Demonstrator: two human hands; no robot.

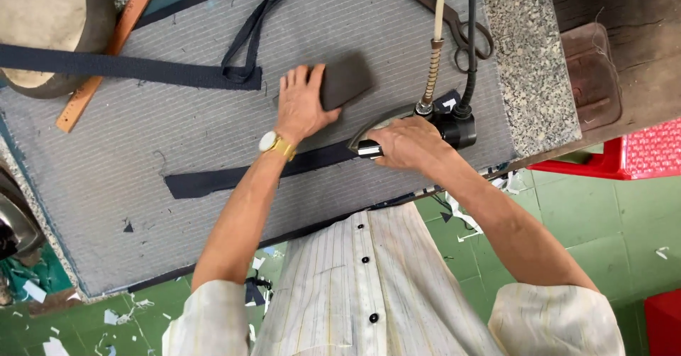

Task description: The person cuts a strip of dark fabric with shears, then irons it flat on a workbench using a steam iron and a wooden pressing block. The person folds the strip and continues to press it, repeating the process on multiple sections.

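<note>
My left hand (301, 104), with a gold watch on its wrist, grips a dark grey pad (346, 81) lying on the grey striped ironing cloth (213, 136). Closed around the handle of a metal steam iron (386, 125), my right hand (408, 143) keeps the iron on a long dark navy fabric strip (234, 179) that runs left across the cloth. A cream hose and a black cable rise from the iron's rear (454, 125).
Scissors (461, 30) lie at the table's far right beside a speckled stone edge (528, 65). Another navy strip (128, 69), a wooden ruler (106, 51) and a round padded form (50, 30) sit at the left. Red plastic stools (638, 154) and fabric scraps stand on the green floor.
</note>
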